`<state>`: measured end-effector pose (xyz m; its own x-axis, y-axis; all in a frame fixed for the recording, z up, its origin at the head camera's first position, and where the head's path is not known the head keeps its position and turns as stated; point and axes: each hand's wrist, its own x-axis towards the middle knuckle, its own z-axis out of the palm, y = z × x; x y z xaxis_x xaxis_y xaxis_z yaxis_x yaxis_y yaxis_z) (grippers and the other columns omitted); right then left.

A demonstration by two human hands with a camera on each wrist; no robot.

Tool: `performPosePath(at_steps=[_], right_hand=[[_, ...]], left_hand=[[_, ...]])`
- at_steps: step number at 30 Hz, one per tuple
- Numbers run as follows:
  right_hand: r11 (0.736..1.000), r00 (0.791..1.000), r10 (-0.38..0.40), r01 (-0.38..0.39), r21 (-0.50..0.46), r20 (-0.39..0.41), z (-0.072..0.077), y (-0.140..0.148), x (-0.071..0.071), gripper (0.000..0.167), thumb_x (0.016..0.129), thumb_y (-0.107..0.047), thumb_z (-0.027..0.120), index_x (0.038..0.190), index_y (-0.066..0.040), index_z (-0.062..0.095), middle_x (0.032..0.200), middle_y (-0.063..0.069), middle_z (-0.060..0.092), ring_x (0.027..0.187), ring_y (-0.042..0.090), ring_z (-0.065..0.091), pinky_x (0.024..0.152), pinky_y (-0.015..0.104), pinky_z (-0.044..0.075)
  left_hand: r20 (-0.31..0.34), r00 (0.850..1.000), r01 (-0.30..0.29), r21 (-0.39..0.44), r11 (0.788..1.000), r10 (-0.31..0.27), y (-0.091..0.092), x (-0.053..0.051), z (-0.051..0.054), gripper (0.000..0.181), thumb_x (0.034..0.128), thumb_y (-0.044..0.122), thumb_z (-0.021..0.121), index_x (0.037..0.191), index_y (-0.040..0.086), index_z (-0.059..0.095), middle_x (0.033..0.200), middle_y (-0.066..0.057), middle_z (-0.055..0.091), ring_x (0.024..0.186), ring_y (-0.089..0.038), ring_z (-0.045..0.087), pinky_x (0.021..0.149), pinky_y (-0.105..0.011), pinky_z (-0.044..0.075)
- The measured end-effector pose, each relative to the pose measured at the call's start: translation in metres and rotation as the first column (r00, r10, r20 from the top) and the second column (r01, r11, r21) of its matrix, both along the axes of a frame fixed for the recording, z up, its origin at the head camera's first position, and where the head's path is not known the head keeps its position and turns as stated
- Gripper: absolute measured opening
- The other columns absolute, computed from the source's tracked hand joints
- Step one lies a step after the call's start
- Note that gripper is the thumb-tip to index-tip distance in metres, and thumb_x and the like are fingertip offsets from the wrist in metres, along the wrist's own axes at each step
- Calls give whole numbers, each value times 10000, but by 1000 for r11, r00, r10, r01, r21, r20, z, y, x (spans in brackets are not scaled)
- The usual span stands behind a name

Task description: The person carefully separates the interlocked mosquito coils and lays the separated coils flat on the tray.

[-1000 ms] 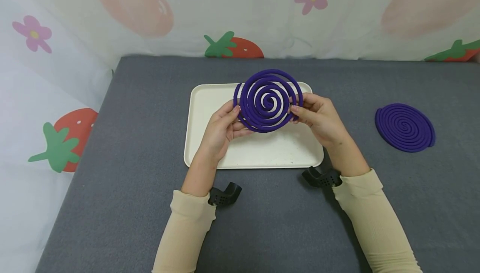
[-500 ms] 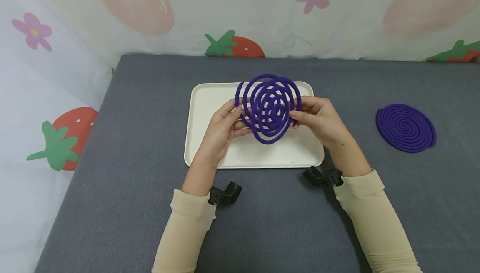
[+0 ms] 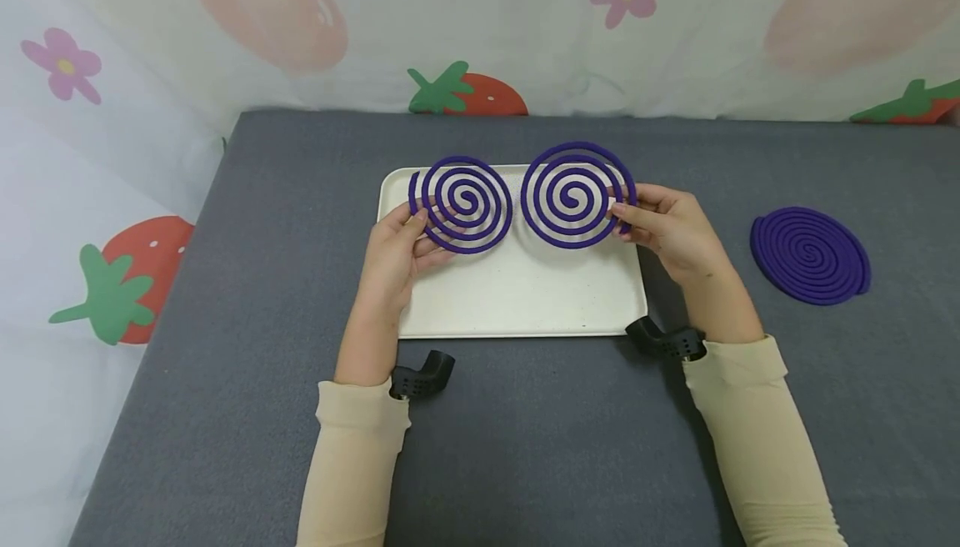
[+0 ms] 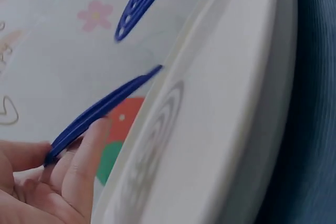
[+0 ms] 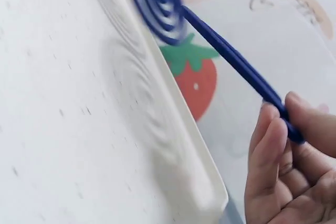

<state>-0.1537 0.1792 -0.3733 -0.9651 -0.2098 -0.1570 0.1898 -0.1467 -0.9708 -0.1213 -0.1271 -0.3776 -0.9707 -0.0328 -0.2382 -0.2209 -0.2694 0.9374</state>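
Observation:
Two separate purple mosquito coils are held above a white tray, one in each hand. My left hand (image 3: 392,257) pinches the outer edge of the left coil (image 3: 467,197) between thumb and fingers, with other fingers behind it. Opposite, my right hand (image 3: 678,234) pinches the right coil (image 3: 572,197) by its right edge. A narrow gap lies between the two coils. Seen nearly edge-on in the left wrist view, the left coil (image 4: 100,109) is apart from the tray surface. The right wrist view likewise shows the right coil (image 5: 236,61) edge-on, raised above the tray.
The white rectangular tray (image 3: 525,297) lies on a grey cloth-covered table (image 3: 540,430), with small dark specks on it. Another purple mosquito coil (image 3: 810,255), tightly wound, lies flat to the right. A patterned curtain (image 3: 525,22) hangs behind and at the left.
The two coils, nested as one spiral and then overlapping out of line, are now apart. My left hand has moved left with one, my right hand slightly right with the other.

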Motion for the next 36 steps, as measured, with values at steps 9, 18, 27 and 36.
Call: performPosePath(at_steps=[9, 18, 27, 36], right_hand=[[984, 999, 3, -12, 175, 54, -6, 5, -4, 250, 903, -93, 636, 1114, 39, 615, 780, -15, 656, 652, 84, 605, 595, 191, 526], [994, 996, -76, 71, 81, 49, -6, 7, -3, 492, 941, 15, 522, 1361, 176, 323, 849, -63, 642, 776, 38, 625, 705, 152, 529], [975, 1000, 7, -3, 224, -15, -7, 7, -2, 509, 944, -47, 551, 1396, 82, 355, 1408, 240, 400, 1196, 183, 514, 893, 201, 480], [981, 992, -68, 87, 172, -110, -9, 7, 0, 436, 916, -48, 600, 1313, 88, 484, 1282, 106, 574, 1150, 125, 529, 927, 169, 435]], left_hand=[[124, 982, 159, -150, 976, -141, -19, 0, -4, 357, 989, 39, 456, 1329, -67, 426, 1140, -277, 601, 752, -142, 694, 681, -296, 567], [157, 982, 153, -313, 937, -108, -17, -3, -5, 425, 945, -7, 530, 1342, -81, 402, 1150, -295, 594, 680, -90, 673, 674, -249, 562], [64, 998, 16, -552, 834, 24, -15, -4, -6, 271, 890, 64, 649, 1106, -93, 600, 903, -245, 682, 593, -55, 658, 606, -194, 550], [36, 993, -61, -644, 763, 111, -21, -5, -1, 587, 852, 114, 705, 1362, -30, 453, 1087, -155, 670, 918, -175, 657, 708, -182, 539]])
